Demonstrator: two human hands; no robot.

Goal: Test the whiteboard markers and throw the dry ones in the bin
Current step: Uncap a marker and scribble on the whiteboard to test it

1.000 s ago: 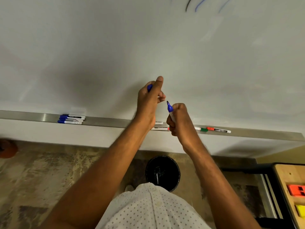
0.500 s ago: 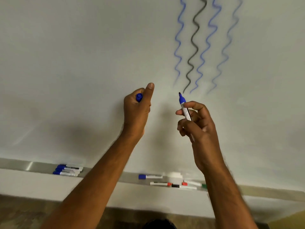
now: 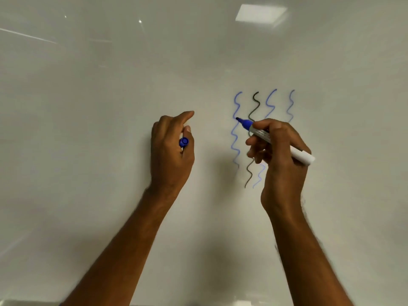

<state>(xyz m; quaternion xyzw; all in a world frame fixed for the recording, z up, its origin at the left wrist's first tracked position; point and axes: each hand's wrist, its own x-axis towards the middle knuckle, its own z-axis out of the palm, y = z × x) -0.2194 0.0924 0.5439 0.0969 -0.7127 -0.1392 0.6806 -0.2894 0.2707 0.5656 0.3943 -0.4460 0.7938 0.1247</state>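
My right hand [image 3: 279, 155] grips an uncapped blue whiteboard marker [image 3: 260, 131], white barrel pointing lower right. Its blue tip [image 3: 238, 119] sits at the leftmost blue wavy line [image 3: 235, 138] on the whiteboard [image 3: 88, 107]. My left hand [image 3: 172, 151] is closed around the marker's blue cap [image 3: 183, 142], a little left of the lines. A black wavy line [image 3: 254, 107] and two more blue wavy lines [image 3: 270, 102] stand to the right, partly hidden by my right hand. The bin and the marker tray are out of view.
The whiteboard fills almost the whole view. A ceiling light reflects at the upper right [image 3: 260, 14]. Only a sliver of the board's lower edge [image 3: 22, 302] shows at the bottom left.
My view has tilted up, so the tray, markers and bin have dropped out of sight. My right hand has risen and turned the marker's tip left onto the leftmost blue line.
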